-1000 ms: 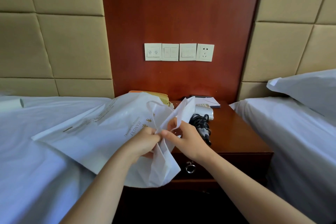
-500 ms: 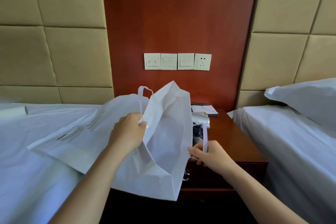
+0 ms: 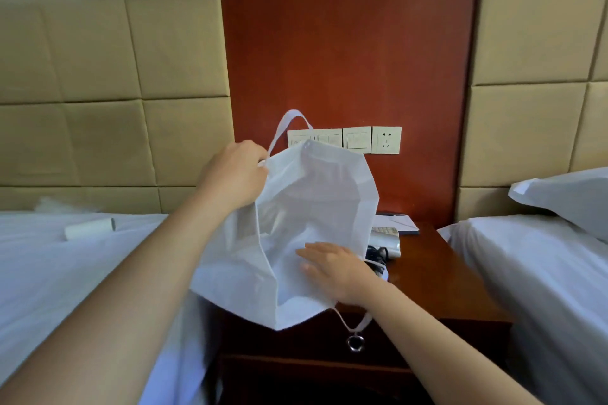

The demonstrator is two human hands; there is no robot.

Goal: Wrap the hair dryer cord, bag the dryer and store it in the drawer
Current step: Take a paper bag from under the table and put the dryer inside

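While the left hand [image 3: 235, 174] is closed on the upper rim of the white bag [image 3: 312, 207], pinching it beside one handle loop and holding it up in front of the wall switches [image 3: 357, 139], the right hand [image 3: 335, 268] lies open with fingers spread flat against the inside of the bag's gaping mouth. The hair dryer [image 3: 383, 245] sits on the wooden worktop [image 3: 437, 276] between two beds, just behind the bag, its dark cord [image 3: 373, 251] bundled beside it and mostly hidden. Below the worktop's front edge, the drawer [image 3: 388, 335] is closed, the bag's lower handle dangling by its ring pull [image 3: 355, 343].
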